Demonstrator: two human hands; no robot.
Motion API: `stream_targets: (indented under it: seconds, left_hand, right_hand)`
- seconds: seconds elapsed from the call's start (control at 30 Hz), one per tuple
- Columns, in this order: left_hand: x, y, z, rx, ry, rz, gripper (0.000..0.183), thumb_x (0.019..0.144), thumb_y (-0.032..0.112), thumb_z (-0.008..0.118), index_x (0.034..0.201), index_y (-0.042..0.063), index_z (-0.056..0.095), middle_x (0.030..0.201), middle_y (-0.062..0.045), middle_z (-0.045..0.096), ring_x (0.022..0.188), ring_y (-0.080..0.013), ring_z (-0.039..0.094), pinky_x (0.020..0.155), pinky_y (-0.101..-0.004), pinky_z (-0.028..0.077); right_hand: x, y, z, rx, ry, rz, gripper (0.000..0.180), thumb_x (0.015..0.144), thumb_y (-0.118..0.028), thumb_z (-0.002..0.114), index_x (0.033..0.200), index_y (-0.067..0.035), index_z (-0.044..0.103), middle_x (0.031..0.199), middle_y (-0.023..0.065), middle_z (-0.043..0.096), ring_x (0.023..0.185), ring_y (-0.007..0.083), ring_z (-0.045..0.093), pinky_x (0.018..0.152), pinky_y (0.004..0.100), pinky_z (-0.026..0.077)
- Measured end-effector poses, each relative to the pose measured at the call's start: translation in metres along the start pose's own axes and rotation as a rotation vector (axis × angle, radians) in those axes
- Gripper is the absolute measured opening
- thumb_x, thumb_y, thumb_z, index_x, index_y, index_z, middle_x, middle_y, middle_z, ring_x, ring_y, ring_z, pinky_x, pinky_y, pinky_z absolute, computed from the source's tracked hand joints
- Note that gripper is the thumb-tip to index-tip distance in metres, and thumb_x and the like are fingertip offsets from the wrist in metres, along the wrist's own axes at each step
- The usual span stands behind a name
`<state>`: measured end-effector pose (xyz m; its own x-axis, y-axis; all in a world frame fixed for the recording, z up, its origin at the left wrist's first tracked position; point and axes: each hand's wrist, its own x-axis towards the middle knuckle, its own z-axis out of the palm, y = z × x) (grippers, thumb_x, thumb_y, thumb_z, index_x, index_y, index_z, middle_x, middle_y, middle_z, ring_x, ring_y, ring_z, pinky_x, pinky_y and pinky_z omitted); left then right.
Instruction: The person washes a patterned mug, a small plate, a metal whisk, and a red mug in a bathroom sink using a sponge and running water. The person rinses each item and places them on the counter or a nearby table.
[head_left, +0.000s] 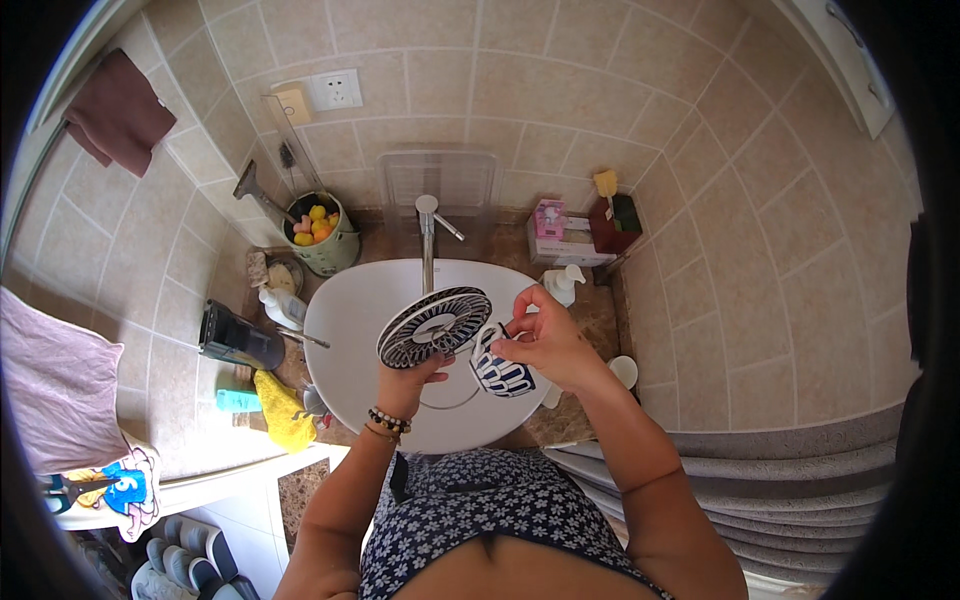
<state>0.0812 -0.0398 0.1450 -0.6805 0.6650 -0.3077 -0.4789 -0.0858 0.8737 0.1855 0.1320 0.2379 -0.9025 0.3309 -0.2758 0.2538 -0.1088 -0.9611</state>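
Two patterned saucers (435, 327), stacked and tilted, are in my left hand (411, 379), which grips them at their lower edge. A blue and white patterned cup (502, 375) hangs from my right hand (551, 341), with finger and thumb at its handle. Cup and saucers are close beside each other over the white washbasin (337, 397). Behind the saucers stands the chrome faucet (427, 247), its lever pointing right. Whether the cup touches the saucers I cannot tell.
Left of the basin are a green bucket (337, 247), a white bottle (283, 307), a dark container (251, 345) and a yellow cloth (285, 412). On the right are a pump bottle (561, 285), boxes (570, 251) and a white cup (623, 371). Tiled walls rise around the counter.
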Motion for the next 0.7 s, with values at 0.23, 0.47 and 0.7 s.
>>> stream_targets:
  seconds: [0.23, 0.47, 0.7]
  left_hand:
    - [0.0, 0.002, 0.006, -0.004, -0.01, -0.049, 0.035, 0.073, 0.001, 0.057, 0.106, 0.004, 0.049, 0.092, -0.006, 0.06, 0.081, -0.0187, 0.061, 0.054, -0.022, 0.048]
    - [0.003, -0.004, 0.003, -0.038, 0.067, -0.085, 0.033, 0.071, -0.001, 0.057, 0.103, 0.004, 0.05, 0.089, -0.006, 0.06, 0.077, -0.0174, 0.061, 0.053, -0.022, 0.046]
    - [0.015, -0.007, 0.006, -0.088, 0.119, -0.061, 0.034, 0.069, -0.005, 0.057, 0.101, 0.006, 0.05, 0.083, -0.003, 0.058, 0.069, -0.0118, 0.058, 0.047, -0.0189, 0.048]
  right_hand:
    - [0.003, 0.0, -0.003, -0.007, -0.011, -0.018, 0.038, 0.069, -0.004, 0.067, 0.092, -0.007, 0.037, 0.079, 0.0117, 0.058, 0.068, 0.0122, 0.056, 0.058, 0.0231, 0.046]
    - [-0.003, 0.007, -0.081, 0.232, 0.273, -0.04, 0.027, 0.079, -0.011, 0.057, 0.1, -0.005, 0.041, 0.086, 0.011, 0.059, 0.069, 0.0156, 0.058, 0.057, 0.0252, 0.047]
    - [0.004, 0.228, -0.183, -0.56, 0.61, 0.348, 0.037, 0.069, -0.011, 0.065, 0.101, -0.005, 0.049, 0.087, 0.0114, 0.057, 0.074, 0.0197, 0.056, 0.067, 0.0307, 0.047]
